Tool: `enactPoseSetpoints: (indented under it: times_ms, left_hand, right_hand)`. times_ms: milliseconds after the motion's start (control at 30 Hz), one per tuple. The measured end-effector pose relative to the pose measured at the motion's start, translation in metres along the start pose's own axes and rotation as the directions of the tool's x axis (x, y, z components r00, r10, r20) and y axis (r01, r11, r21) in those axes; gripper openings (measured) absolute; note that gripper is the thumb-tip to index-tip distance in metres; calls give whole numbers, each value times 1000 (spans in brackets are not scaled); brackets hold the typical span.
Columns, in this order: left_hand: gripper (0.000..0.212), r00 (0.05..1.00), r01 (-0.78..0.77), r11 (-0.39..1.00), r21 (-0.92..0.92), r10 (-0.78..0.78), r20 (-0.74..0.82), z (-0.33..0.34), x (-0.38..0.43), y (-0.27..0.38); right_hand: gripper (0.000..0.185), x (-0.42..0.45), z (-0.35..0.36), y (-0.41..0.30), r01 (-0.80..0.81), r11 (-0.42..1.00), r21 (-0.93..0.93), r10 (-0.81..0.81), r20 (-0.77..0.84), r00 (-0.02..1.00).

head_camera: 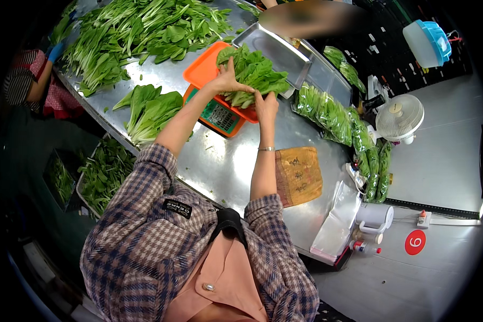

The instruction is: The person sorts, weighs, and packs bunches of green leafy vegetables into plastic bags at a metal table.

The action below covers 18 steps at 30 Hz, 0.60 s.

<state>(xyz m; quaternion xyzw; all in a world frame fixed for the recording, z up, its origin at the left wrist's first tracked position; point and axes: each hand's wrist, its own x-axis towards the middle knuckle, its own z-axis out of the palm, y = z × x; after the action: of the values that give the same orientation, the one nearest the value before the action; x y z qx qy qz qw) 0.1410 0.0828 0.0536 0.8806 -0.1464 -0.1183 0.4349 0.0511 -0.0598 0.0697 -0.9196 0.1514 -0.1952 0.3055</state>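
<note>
A bunch of leafy greens (257, 72) lies on the orange tray (201, 66) of a digital kitchen scale. My left hand (226, 79) holds the near left side of that bunch, thumb and fingers spread around it. At the stem side, my right hand (266, 104) grips the same bunch between thumb and fingers. The two thumbs nearly meet. Below the tray shows the scale's green keypad (217, 114), partly covered by my left forearm. Left of the scale, a smaller bunch of greens (153, 110) rests on the metal table (209, 161).
Loose greens (145, 32) are heaped at the far left. Metal trays (277, 52) stand beyond the scale. Bagged greens (326, 114), a fan (398, 114), a cloth (300, 175) and plastic bags (334, 221) are at right. Other people work nearby. A crate of greens (106, 173) stands below left.
</note>
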Motion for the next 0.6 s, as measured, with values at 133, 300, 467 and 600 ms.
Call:
enactPoseSetpoints:
  times_ms: [133,300,467,600]
  left_hand:
    - [148,998,-7,1000,-29,5,-69,8,8,-5]
    - [143,973,224,964,146,-212,-92,7,6,19]
    - [142,940,319,938,136,-295,-172,6,9,12]
    - [146,954,296,939,173,-283,-97,4,17,15]
  right_hand:
    - [51,35,-5,-5,-221,921,321,51,463,885]
    - [60,51,-22,-14,-409,801,438,8,674,738]
    - [63,6,-22,14,-419,796,437,180,490,853]
    - [67,-13,-4,16,-543,389,744,186,514,837]
